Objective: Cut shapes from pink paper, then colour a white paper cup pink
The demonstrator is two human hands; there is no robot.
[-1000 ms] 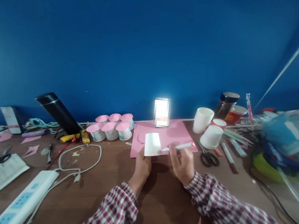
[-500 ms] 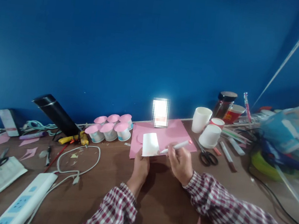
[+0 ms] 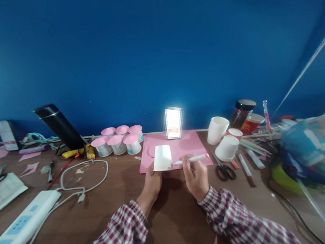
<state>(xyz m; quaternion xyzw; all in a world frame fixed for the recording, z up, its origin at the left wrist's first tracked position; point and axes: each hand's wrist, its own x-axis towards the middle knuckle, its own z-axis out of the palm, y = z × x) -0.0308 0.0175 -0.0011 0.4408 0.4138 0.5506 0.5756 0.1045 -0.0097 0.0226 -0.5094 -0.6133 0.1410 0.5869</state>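
white paper cup (image 3: 162, 158) stays upside down in the left hand (image 3: 152, 183) over the pink sheet (image 3: 177, 149); the right hand (image 3: 195, 176) still holds the marker (image 3: 192, 159), tip at the cup's side. almost nothing has moved.

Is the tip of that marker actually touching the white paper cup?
Touching. In the head view the marker in the right hand ends right at the side of the white cup, no gap visible.

The brown bench (image 3: 180, 226) carries pink paper (image 3: 189, 144), pink-lidded cups (image 3: 118, 141), white cups (image 3: 227, 148), scissors (image 3: 225, 171), a power strip (image 3: 28, 218) and a cable (image 3: 83, 185).
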